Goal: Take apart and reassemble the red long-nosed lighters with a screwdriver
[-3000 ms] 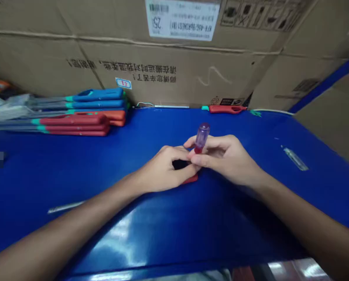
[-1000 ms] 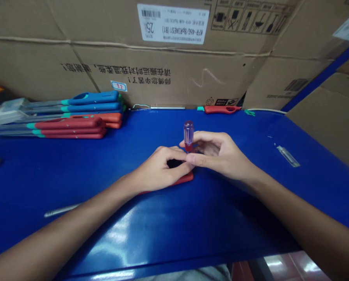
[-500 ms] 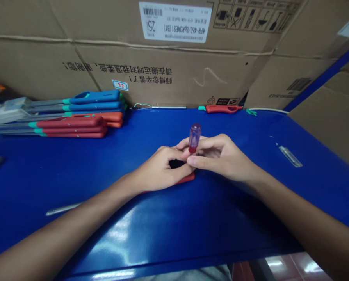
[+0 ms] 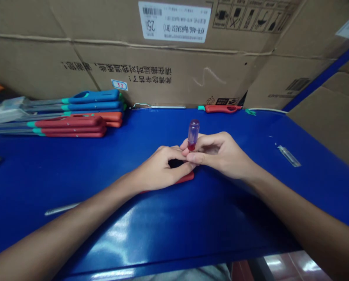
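The left hand [image 4: 159,168] grips the red handle [image 4: 186,178] on the tabletop [image 4: 235,234]; the right hand [image 4: 218,154] pinches the screwdriver [image 4: 193,133], nearly upright. Vertical alignment and firm bracing should limit slipping

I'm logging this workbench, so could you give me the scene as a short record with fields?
Left hand: lying over a red piece, mostly hidden beneath it
Right hand: fingers pinching a purple-handled tool low down, handle up, nearly upright; its tip is hidden
Left side: stacked tools with blue, orange and red handles
Right side: small clear tube
Back edge: red tool with a green end, before a cardboard box
Surface: glossy blue tabletop
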